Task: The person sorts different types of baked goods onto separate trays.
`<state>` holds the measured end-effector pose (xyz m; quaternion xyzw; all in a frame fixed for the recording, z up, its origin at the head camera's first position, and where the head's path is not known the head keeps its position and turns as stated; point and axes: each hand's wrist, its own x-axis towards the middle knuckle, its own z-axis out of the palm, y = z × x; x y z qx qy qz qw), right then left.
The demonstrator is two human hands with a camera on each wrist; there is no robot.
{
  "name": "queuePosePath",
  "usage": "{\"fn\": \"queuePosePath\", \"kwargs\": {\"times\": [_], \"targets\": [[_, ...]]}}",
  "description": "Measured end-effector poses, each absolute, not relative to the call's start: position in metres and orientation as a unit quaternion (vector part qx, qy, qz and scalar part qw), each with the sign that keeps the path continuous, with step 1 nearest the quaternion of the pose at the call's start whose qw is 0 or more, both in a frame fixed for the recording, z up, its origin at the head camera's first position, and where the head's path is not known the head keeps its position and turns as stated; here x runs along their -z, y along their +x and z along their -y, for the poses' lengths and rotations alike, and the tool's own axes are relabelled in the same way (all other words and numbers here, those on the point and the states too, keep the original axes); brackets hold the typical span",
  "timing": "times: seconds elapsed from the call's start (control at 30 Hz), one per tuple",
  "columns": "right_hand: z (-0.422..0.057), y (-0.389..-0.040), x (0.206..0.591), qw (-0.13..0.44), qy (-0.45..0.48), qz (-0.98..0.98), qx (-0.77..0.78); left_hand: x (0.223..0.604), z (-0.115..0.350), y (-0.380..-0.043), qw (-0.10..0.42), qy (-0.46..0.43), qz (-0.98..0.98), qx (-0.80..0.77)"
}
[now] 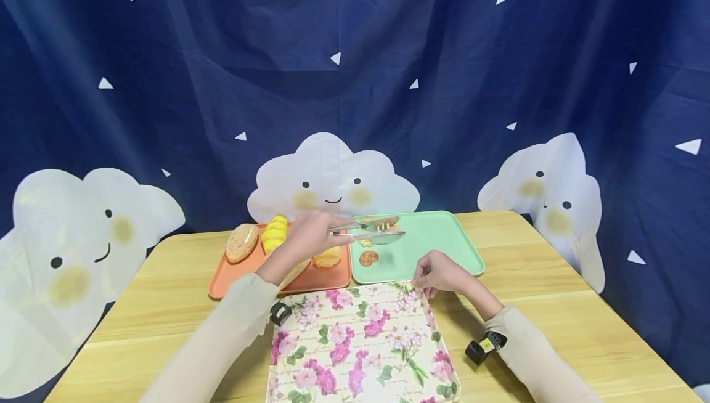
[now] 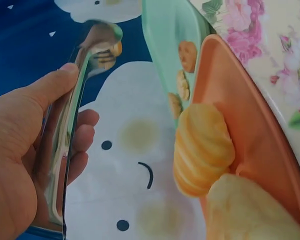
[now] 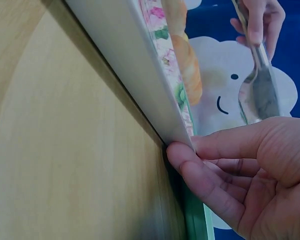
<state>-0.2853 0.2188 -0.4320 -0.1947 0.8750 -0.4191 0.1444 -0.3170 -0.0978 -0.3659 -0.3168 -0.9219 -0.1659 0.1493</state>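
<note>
My left hand point(image 1: 315, 235) grips metal serving tongs point(image 1: 355, 234) with one spoon end and one fork end. These ends hang over the left part of the green tray point(image 1: 429, 240). Something brownish shows behind the fork tines in the left wrist view; I cannot tell whether the tongs hold it. Below them on the green tray lies a pretzel-shaped cookie point(image 1: 368, 258), with another small cookie point(image 1: 365, 243) partly covered. My right hand point(image 1: 440, 272) pinches the far right corner of a floral tray point(image 1: 355, 341) between thumb and fingers.
An orange tray point(image 1: 219, 286) left of the green one carries a sesame bun point(image 1: 242, 243), a yellow striped bread point(image 1: 274, 234), a ridged bun point(image 2: 202, 150) and a pale bread point(image 2: 250, 210). Beneath is a wooden table point(image 1: 532, 280); behind it hangs a blue curtain point(image 1: 377, 113).
</note>
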Motion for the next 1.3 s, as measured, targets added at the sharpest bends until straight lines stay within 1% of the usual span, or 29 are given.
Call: {"fn": "queuePosePath", "kwargs": {"times": [0.2, 0.43, 0.5, 0.97, 1.3], "targets": [[-0.218, -0.285, 0.432, 0.144, -0.195, -0.875, 0.419, 0.375, 0.085, -0.324, 0.161, -0.302, 0.930, 0.133], [-0.216, -0.286, 0.433, 0.144, -0.195, -0.877, 0.416, 0.386, 0.080, -0.328, 0.116, -0.276, 0.941, 0.156], [-0.216, -0.286, 0.433, 0.143, -0.196, -0.876, 0.416, 0.387, 0.080, -0.328, 0.109, -0.275, 0.941, 0.165], [-0.218, -0.285, 0.431, 0.136, -0.197, -0.879, 0.413, 0.391, 0.079, -0.328, 0.104, -0.288, 0.942, 0.137], [-0.218, -0.286, 0.433, 0.138, -0.194, -0.879, 0.412, 0.399, 0.072, -0.333, 0.077, -0.280, 0.948, 0.127]]}}
